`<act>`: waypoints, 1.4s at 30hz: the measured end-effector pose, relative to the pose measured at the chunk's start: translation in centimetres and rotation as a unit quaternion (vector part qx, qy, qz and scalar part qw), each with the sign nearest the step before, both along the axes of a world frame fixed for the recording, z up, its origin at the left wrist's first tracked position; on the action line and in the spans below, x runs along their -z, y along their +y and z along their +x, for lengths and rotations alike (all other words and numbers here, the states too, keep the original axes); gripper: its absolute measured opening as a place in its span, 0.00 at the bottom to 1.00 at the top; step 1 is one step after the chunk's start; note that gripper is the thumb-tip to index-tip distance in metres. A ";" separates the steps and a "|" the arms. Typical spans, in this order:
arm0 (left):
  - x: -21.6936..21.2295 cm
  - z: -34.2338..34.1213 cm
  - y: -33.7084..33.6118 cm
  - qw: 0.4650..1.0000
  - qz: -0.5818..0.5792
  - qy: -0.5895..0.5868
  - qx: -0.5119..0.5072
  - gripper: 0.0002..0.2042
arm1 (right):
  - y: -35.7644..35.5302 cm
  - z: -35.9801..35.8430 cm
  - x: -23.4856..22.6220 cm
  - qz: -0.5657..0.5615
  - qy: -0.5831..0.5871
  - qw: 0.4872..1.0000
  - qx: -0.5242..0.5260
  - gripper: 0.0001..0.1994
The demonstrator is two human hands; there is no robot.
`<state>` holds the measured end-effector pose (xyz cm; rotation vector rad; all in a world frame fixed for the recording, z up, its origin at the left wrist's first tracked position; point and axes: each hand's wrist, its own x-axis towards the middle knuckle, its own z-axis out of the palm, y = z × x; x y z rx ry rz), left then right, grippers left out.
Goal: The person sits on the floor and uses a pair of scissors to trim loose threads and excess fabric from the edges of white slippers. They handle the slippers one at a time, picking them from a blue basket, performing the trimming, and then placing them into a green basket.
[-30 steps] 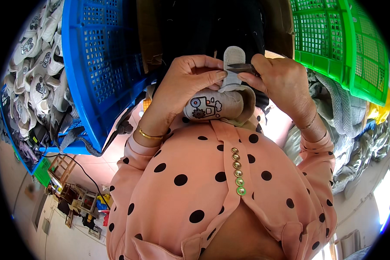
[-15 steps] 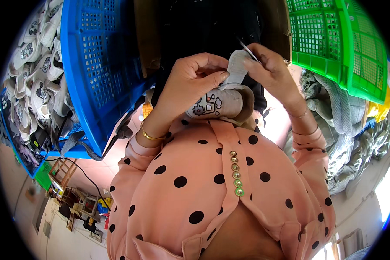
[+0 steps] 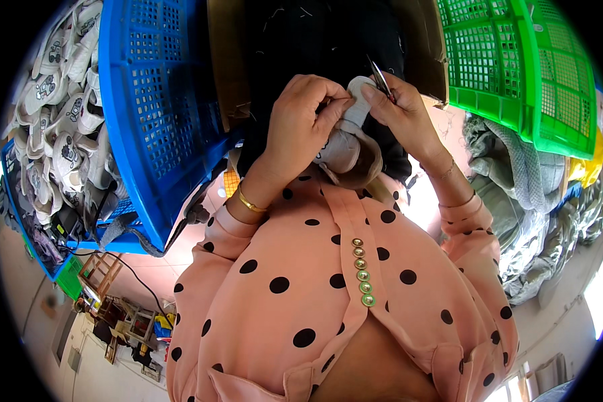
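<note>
A small off-white shoe upper [image 3: 338, 153] rests in front of my chest, its light grey tongue [image 3: 359, 112] raised. The printed picture on its side is mostly covered by my left hand [image 3: 300, 120], whose thumb and forefinger are pinched at the tongue's left edge. Any thread between those fingertips is too small to see. From the other side, my right hand [image 3: 409, 114] presses its thumb on the tongue. The same hand holds small metal thread snips [image 3: 380, 77], blades pointing up and away from me.
A blue plastic crate [image 3: 157, 100] stands at the left, with a heap of similar shoe uppers [image 3: 63, 114] beyond it. A green crate [image 3: 496, 80] is at the right above grey fabric pieces [image 3: 516, 174]. Cardboard [image 3: 427, 50] flanks my dark-clothed lap [image 3: 321, 40].
The shoe upper has turned and shifted slightly, so its printed side is now largely hidden. My left hand has moved over it, and the snips' blades now show more plainly.
</note>
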<state>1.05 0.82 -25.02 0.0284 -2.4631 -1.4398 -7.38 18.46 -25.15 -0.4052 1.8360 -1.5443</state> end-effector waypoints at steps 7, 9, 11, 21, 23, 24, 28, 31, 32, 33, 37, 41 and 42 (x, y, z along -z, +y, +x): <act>1.1 0.5 -0.4 0.899 0.355 -0.256 -0.012 0.07 | -0.6 -0.6 1.1 0.056 0.248 0.966 0.049 0.15; 1.6 0.4 -0.6 0.895 0.372 -0.245 -0.010 0.07 | -0.2 -0.6 0.6 0.121 0.393 0.911 0.020 0.17; 1.7 0.3 -0.9 0.883 0.393 -0.257 -0.004 0.07 | 0.8 -0.9 -1.7 0.215 0.473 0.852 -0.068 0.20; 1.8 0.1 -0.8 0.871 0.409 -0.273 -0.005 0.07 | 0.6 -1.5 -2.4 0.286 0.634 0.693 -0.190 0.20; 1.9 0.1 -0.7 0.878 0.398 -0.266 0.000 0.06 | 0.5 -1.5 -2.2 0.292 0.642 0.682 -0.191 0.20; 2.0 0.2 -0.7 0.881 0.393 -0.263 0.003 0.06 | 0.3 -1.5 -2.1 0.295 0.646 0.677 -0.192 0.19; 2.1 0.5 -0.7 0.902 0.369 -0.224 -0.022 0.05 | 0.1 -1.4 -1.7 0.309 0.614 0.698 -0.201 0.19; 1.6 0.7 -1.5 0.968 0.204 -0.128 -0.071 0.05 | 0.3 -1.2 -1.1 0.314 0.505 0.789 -0.155 0.21; 1.4 0.8 -2.0 0.988 0.099 -0.079 -0.083 0.06 | 0.6 -1.1 -0.7 0.293 0.452 0.834 -0.119 0.21; 1.2 0.9 -2.3 0.995 -0.007 -0.028 -0.093 0.07 | 0.9 -1.0 -0.3 0.271 0.396 0.874 -0.082 0.22; -0.9 2.0 -2.5 0.990 -0.131 -0.024 0.053 0.10 | 1.4 0.3 1.4 0.171 0.202 0.961 -0.076 0.21; 0.4 2.3 -1.3 0.979 -0.156 -0.051 0.123 0.09 | 0.3 0.9 0.7 0.145 0.063 0.985 -0.064 0.16; 0.8 2.1 -1.4 0.977 -0.152 -0.051 0.139 0.08 | 0.1 1.0 0.9 0.138 0.050 0.988 -0.055 0.15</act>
